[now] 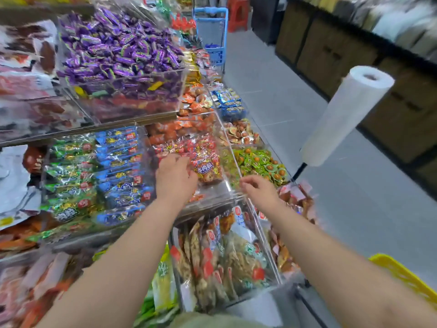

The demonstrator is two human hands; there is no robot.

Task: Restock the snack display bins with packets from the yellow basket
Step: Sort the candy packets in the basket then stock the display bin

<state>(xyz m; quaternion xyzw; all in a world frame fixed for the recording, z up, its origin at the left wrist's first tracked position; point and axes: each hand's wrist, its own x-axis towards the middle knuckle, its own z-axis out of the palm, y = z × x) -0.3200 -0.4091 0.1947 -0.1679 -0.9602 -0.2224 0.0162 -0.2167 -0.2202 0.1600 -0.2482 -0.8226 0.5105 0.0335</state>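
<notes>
Fingers (pixel 190 172) of left hand (pixel 173 178) on clear bin's (pixel 227 183) red packets (pixel 206 165), grip unclear; right hand (pixel 259 189) loose, empty; tiled aisle (pixel 283 95).

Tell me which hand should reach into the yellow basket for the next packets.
Right. The yellow basket lies at the lower right, beside that arm, and the right hand looks empty; the left hand is on the red packets in the bin.
</notes>
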